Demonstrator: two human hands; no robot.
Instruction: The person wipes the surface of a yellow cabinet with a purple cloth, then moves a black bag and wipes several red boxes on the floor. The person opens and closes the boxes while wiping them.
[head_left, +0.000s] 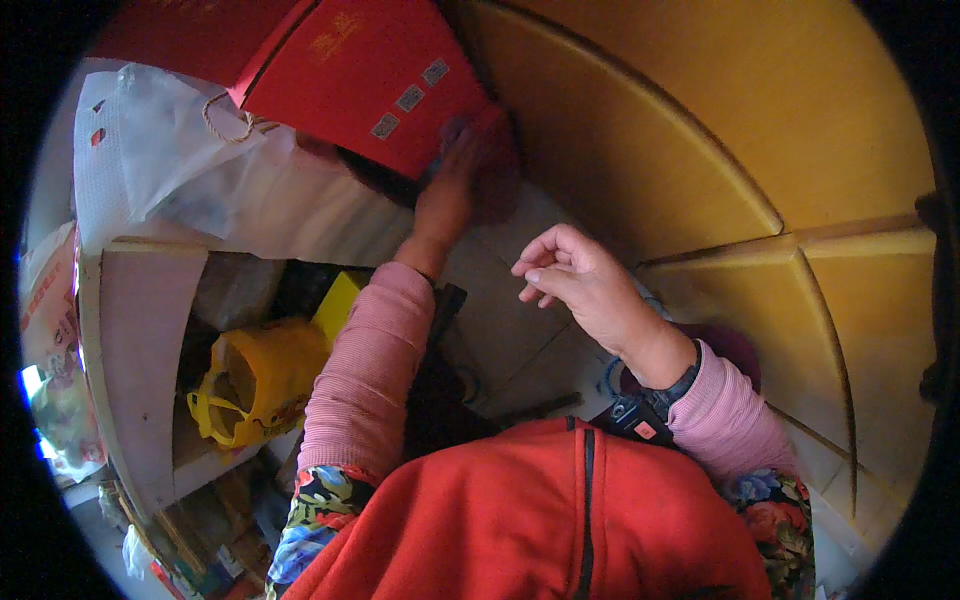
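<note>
My left hand (448, 184) reaches forward to the lower right corner of a large red box (360, 82) with gold writing and printed codes. Its fingers are blurred and in shadow. Something dark shows at the fingertips, but whether I grip it is unclear. My right hand (589, 289) hangs in the air to the right, fingers loosely curled and apart, with nothing in it. A dark band circles that wrist. Beside the box, a twisted cord handle (225, 127) lies over a translucent plastic sheet (277, 195).
Yellow-brown wooden panels (600, 135) with raised trim rise at the right. Left and below, a white-edged shelf unit (142, 360) holds a yellow bag (270, 375). Tiled floor (517, 315) lies between. Plastic bags (60, 360) sit at the far left.
</note>
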